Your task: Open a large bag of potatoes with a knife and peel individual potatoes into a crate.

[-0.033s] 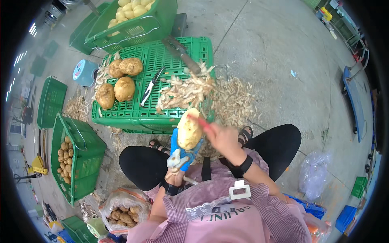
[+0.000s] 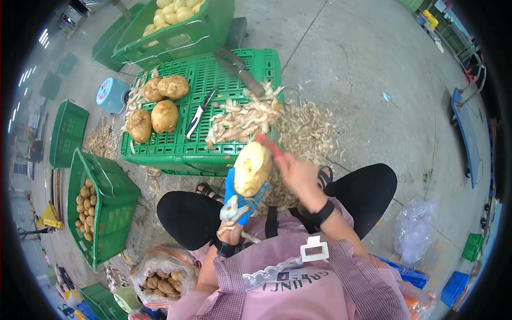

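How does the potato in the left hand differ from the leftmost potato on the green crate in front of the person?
The held potato shows mostly pale yellow, peeled surface; the leftmost potato shows brown skin. The held potato is gripped in the gloved left hand, while the leftmost potato rests on the green crate. Both are rounded and show no cut pieces missing.

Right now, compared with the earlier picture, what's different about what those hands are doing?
The right hand moved slightly forward, away from the body, carrying the red tool from over the held potato to its far end. Nothing was taken up or let go. The blue-gloved left hand grips as before; the four unpeeled potatoes on the green crate stayed put.
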Demonstrator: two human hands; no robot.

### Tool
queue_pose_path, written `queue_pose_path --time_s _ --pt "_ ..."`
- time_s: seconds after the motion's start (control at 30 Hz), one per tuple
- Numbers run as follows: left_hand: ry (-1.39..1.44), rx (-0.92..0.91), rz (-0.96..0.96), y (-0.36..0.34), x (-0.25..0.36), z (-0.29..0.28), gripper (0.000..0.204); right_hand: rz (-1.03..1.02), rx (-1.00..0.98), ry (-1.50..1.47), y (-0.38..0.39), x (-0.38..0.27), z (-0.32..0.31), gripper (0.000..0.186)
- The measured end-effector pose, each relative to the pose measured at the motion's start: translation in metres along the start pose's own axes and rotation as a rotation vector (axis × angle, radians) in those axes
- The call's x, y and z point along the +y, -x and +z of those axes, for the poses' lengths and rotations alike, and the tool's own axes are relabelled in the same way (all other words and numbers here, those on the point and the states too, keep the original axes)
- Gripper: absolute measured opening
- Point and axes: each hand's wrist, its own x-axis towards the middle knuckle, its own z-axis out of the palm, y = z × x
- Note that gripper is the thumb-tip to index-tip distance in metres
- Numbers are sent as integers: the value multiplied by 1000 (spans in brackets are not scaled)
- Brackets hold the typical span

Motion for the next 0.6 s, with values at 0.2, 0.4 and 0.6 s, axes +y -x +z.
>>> queue_pose_path --time_s 0.2,0.4,0.6 --pt "-33 30 9 5 2 -2 50 -244 80 -216 13 -15 -9 24" --pt "-125 99 111 3 4 6 51 -22 7 -139 13 -13 -4 26" --pt "-177 173 235 -5 -2 10 51 -25 51 -148 19 9 -9 22"
